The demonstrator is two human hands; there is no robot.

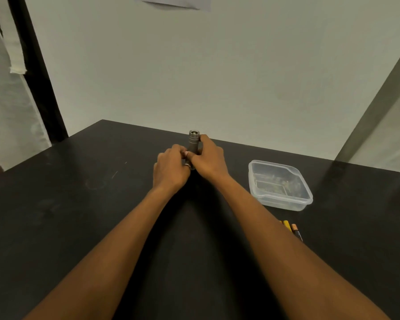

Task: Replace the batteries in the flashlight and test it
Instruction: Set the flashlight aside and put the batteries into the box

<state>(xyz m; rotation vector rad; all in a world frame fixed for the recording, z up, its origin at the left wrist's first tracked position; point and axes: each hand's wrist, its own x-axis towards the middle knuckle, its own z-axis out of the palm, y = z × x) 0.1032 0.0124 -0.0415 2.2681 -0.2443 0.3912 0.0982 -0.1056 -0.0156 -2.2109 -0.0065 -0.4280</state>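
Holding flashlight upright near middle of worktop far edge | curling right grip round upper barrel | pinching lower barrel with left grip, ring showing | noting clear plastic container toward right edge | noting batteries lying on near-edge side of container, partly hidden by right forearm

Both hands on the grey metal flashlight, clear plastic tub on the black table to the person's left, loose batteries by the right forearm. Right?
No. The head view shows the clear plastic tub to the person's right. Otherwise correct: left hand and right hand grip the grey metal flashlight; loose batteries lie by the right forearm.
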